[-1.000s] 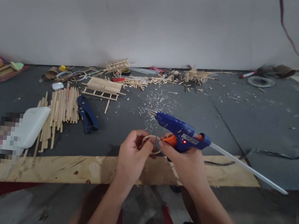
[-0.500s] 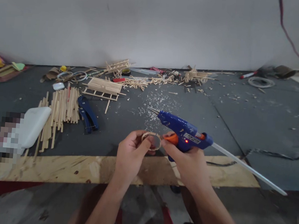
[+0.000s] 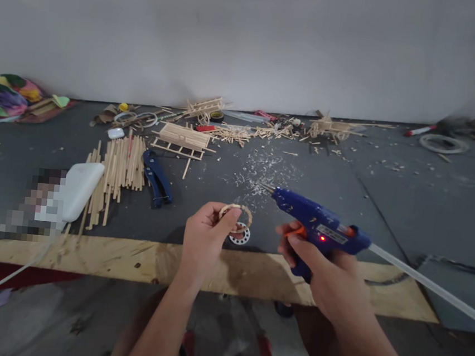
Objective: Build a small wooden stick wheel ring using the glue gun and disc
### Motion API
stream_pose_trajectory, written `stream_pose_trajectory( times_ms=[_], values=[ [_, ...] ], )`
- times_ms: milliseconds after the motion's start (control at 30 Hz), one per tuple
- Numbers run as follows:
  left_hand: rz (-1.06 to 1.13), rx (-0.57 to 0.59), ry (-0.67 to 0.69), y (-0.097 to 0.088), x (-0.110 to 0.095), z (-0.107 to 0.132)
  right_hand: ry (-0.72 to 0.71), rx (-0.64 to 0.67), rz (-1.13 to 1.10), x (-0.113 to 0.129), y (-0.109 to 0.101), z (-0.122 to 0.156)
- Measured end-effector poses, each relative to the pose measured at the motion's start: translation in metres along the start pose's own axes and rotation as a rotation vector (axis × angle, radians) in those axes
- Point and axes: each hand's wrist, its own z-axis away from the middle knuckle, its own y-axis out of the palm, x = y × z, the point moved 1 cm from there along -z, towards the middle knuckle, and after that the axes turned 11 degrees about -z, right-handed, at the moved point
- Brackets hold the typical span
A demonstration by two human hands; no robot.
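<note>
My left hand [image 3: 204, 236] pinches a small wooden ring [image 3: 236, 211] between thumb and fingers above the dark mat. Just below the ring a small white perforated disc [image 3: 240, 235] lies on the mat. My right hand [image 3: 321, 270] grips a blue hot glue gun [image 3: 319, 225] with an orange trigger and a lit red lamp. Its nozzle points left toward the ring but stands apart from it. A clear glue stick [image 3: 429, 283] juts out of the gun's back to the right.
A bundle of wooden sticks [image 3: 116, 172], blue cutters [image 3: 157, 177] and a white case [image 3: 77, 189] lie at left. Stick frames [image 3: 185, 138] and small stick models [image 3: 328, 128] sit near the wall amid shavings. A plywood board [image 3: 87, 256] edges the mat in front.
My hands have moved apart: the right hand with the glue gun drew away to the right, off the ring. The view shifted, and the white disc now shows on the mat.
</note>
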Motion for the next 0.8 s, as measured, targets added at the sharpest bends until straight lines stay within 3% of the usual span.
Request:
stream_pose_trajectory(
  times_ms=[200, 500, 800],
  values=[
    [0.0, -0.015, 0.013, -0.005, -0.003, -0.001, 0.104, -0.038, 0.244, 0.0, -0.001, 0.004],
    [-0.087, 0.241, 0.004, -0.002, -0.008, 0.009, 0.076, -0.153, 0.069, -0.012, 0.016, 0.001],
    [-0.173, 0.282, 0.004, 0.002, -0.009, 0.012, 0.095, -0.212, 0.16, -0.009, 0.019, 0.003]
  ],
)
